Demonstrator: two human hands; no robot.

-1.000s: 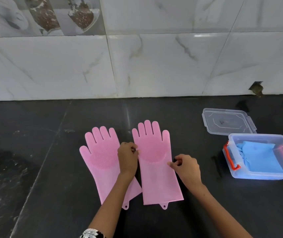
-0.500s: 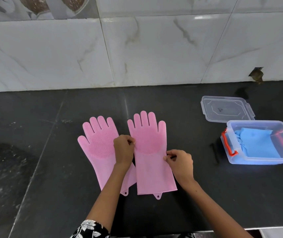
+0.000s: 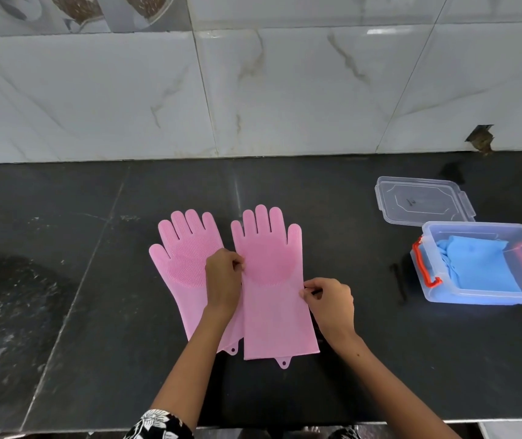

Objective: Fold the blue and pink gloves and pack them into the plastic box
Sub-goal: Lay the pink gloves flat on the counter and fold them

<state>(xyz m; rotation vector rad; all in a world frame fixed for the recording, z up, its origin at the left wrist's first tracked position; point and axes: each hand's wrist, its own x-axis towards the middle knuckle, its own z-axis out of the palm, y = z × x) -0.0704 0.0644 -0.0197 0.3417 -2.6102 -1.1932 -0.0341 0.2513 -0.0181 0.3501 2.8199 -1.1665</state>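
Black counter (image 3: 95, 312) under marble wall. My left hand (image 3: 223, 286) pinches left edge of right pink glove (image 3: 272, 299), right hand (image 3: 332, 301) pinches right edge; left pink glove (image 3: 183, 258) beside. Blue gloves (image 3: 471, 267) in plastic box (image 3: 475, 296), far right.

Pink gloves (image 3: 269, 280), black counter (image 3: 63, 312)

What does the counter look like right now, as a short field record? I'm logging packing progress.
left hand: pinches left edge of right pink glove
right hand: pinches that glove's right edge
left pink glove: flat, palm up, cuff partly under the right one
blue gloves: folded, inside plastic box
lid: off, lying behind the box
counter: dark stone
pink gloves: not yet folded
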